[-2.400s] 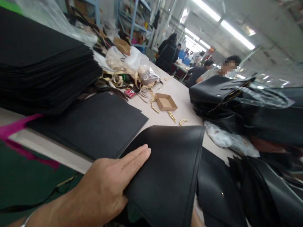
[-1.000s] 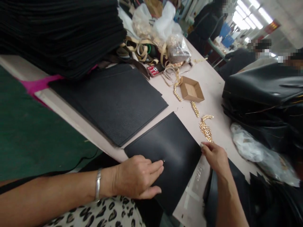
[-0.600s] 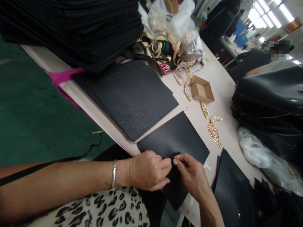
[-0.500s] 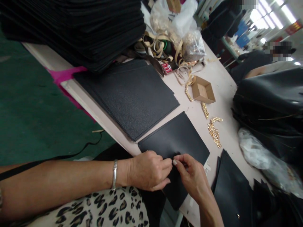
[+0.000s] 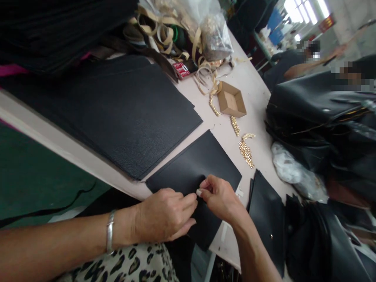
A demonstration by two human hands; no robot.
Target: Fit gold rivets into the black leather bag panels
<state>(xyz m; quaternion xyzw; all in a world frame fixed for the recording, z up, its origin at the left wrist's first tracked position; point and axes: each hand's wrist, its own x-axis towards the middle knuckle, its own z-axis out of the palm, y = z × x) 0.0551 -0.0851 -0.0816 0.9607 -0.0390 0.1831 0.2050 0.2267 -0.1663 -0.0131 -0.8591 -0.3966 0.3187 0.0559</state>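
Left grip (image 5: 164,215) rests curled on the near edge of a black leather panel (image 5: 196,164), fingertips (image 5: 190,201) pressed to the surface; whether they pinch anything small cannot be told. Right grip (image 5: 216,194) sits just beside it on the same panel, thumb and forefinger pressed together on something too small to see. Both grips meet near the panel's middle, nearly touching. Panel lies flat at the near edge of the desk (image 5: 258,94), its near corner hanging over the edge. Silver bracelet (image 5: 110,231) on the left wrist. Left of the panel, a low stack of textured black sheets (image 5: 123,105); a taller black pile (image 5: 58,27) at far left. Gold metal fittings (image 5: 246,150) lie just right and far of the panel, with a small cardboard tray (image 5: 231,102) beyond them. More black leather pieces (image 5: 267,219) near right, black bags (image 5: 320,113) piled at right. Other people sit far right.
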